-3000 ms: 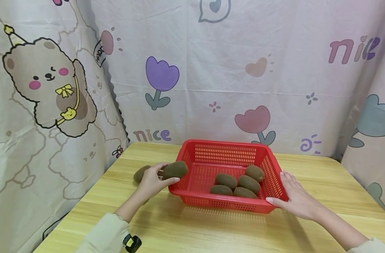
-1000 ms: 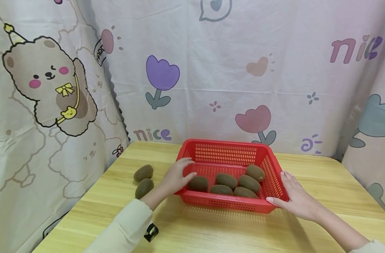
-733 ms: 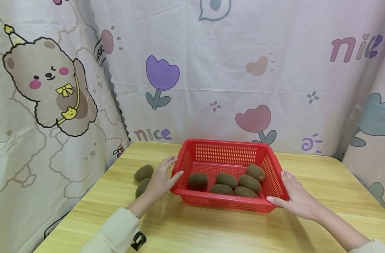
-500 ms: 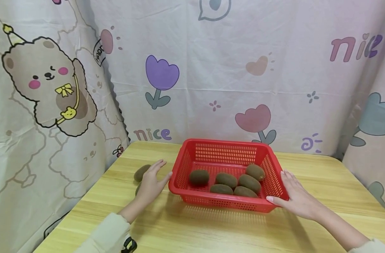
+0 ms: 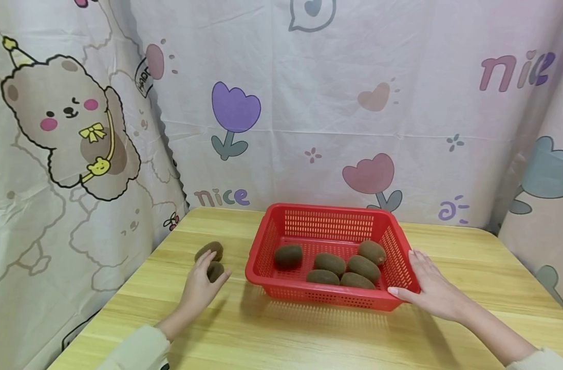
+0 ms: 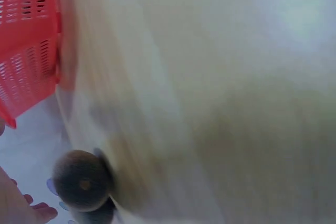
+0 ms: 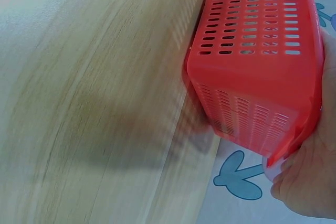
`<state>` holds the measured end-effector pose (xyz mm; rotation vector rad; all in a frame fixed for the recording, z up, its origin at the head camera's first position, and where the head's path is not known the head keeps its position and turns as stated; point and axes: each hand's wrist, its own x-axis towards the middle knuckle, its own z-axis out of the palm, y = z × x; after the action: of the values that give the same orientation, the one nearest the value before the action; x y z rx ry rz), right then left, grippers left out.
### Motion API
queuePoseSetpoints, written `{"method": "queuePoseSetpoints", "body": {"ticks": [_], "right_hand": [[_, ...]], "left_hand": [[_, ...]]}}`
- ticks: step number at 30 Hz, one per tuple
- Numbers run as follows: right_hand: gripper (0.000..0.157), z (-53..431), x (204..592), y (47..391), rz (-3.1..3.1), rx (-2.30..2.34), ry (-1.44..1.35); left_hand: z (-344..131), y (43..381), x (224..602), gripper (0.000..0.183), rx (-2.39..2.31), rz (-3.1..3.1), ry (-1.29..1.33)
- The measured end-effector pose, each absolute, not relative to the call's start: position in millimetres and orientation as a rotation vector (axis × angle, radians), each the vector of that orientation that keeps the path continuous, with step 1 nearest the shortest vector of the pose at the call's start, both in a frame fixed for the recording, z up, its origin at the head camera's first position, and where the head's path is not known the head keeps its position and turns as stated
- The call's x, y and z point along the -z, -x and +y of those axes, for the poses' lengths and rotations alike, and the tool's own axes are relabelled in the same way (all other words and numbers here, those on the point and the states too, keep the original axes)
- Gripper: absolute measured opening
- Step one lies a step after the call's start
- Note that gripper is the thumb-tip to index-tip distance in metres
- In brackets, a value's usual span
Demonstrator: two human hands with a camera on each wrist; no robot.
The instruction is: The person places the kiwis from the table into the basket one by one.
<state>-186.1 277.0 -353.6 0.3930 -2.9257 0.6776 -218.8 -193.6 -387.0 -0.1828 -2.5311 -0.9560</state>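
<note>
My left hand [image 5: 198, 290] is spread around the nearer kiwi [image 5: 214, 270] on the table, thumb to its right and fingers to its left. Just behind lies a second kiwi [image 5: 212, 250]. The left wrist view shows a kiwi [image 6: 81, 179] end-on, near fingertips [image 6: 39, 211] at the lower left. My right hand [image 5: 434, 290] rests at the right end of the red basket [image 5: 318, 289], straight fingers along the outer side and thumb on the front corner of the rim. Inside, one kiwi [image 5: 288, 256] sits at the left, apart from several kiwis [image 5: 330, 263] clustered at the right.
The basket stands toward the back of a light wooden table [image 5: 281, 339]. A printed curtain [image 5: 309, 103] hangs behind the table and along its left side. In the right wrist view the basket's slotted wall [image 7: 247, 40] rises above the tabletop.
My left hand has let go of a kiwi in the basket's left part and moved back left to the kiwis on the table. That released kiwi shifted slightly backward. My right hand has stayed put.
</note>
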Motion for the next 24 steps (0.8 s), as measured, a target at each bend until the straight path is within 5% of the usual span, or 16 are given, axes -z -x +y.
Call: {"method": "queuePoseSetpoints", "body": {"ticks": [24], "right_hand": [[0.102,276.8,353.8,185.5,-2.915,-0.692,-0.398]], "left_hand": [[-217.0,209.5,399.7,0.061,0.986,-2.779,-0.074]]}}
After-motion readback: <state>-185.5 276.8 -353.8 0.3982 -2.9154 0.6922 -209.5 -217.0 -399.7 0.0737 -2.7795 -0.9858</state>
